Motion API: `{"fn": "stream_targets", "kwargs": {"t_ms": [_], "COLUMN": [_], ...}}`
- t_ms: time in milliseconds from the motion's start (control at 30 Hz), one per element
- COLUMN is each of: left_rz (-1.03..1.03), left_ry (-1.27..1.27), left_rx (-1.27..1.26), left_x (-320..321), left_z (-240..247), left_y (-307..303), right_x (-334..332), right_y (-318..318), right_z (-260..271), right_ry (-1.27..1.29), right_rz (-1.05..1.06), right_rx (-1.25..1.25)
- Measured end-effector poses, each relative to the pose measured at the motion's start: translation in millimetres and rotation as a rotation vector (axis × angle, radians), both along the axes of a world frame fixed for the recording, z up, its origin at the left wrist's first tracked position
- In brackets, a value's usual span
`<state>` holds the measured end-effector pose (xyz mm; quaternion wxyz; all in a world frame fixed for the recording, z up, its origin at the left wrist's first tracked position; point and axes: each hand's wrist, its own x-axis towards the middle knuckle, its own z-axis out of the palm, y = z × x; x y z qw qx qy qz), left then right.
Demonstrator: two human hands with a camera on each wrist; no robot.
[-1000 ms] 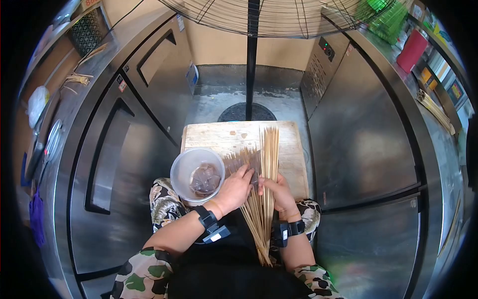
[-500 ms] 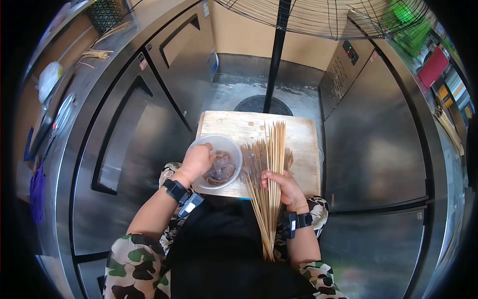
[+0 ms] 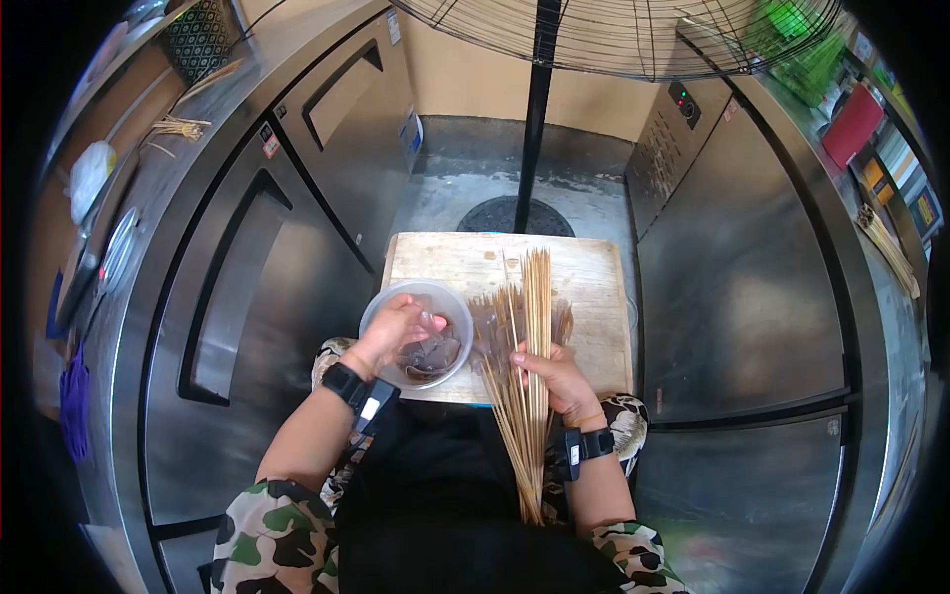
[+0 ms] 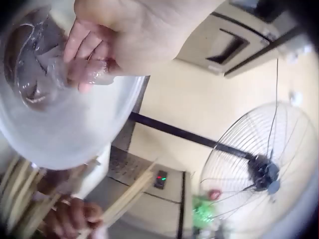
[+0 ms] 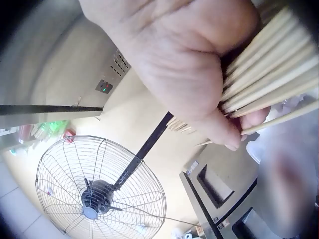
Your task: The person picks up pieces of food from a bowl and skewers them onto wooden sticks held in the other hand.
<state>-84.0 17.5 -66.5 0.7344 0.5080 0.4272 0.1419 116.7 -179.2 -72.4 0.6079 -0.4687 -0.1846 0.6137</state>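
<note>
My left hand point(image 3: 389, 334) is over the clear plastic bowl point(image 3: 461, 309), its fingers curled round a thin, glossy, translucent slice point(image 4: 92, 72). More wet brownish-grey slices point(image 3: 435, 353) lie in the bowl. A thick bundle of bamboo skewers point(image 3: 537, 307) stands pointed ends away from me in the grip of my right hand point(image 3: 560, 380), thumb across the front. Left of that bundle, other skewers point(image 3: 507, 401) fan out, their far ends carrying flat translucent slices point(image 3: 486, 322) on the wooden board point(image 3: 599, 297). What the slices are made of does not show.
Steel cabinets point(image 3: 752, 257) flank me on both sides. Beyond the board rises a fan's black pole point(image 3: 534, 129) on a round base point(image 3: 485, 215), with its wire cage point(image 3: 633, 35) overhead. Loose sticks point(image 3: 181, 128) lie on the left counter, more skewers point(image 3: 887, 249) on the right.
My left hand went from the slices on the skewers leftward into the bowl, then rose slightly with a slice in its fingers. My right hand kept its hold on the skewer bundle.
</note>
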Motion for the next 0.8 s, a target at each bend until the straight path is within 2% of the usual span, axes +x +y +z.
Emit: {"fn": "stream_targets", "kwargs": {"t_ms": [133, 333, 533, 800], "left_rz": [0.107, 0.101, 0.112, 0.123], "left_ry": [-0.248, -0.429, -0.429, -0.556], "left_rx": [-0.187, -0.172, -0.112, -0.088], "left_x": [5.6, 47.7, 95.3, 110.4], "left_z": [55.3, 64.7, 57.2, 67.7], "left_y": [-10.2, -4.9, -1.5, -7.9], "right_x": [-2.7, -0.7, 1.6, 2.7], "right_y": [-0.5, -2.2, -2.2, -1.3], "right_z": [4.2, 3.2, 4.2, 0.5], "right_ry": [0.010, 0.005, -0.004, -0.008], "right_rz": [0.008, 0.076, 0.137, 0.142], "right_rx": [0.029, 0.114, 0.120, 0.127]}}
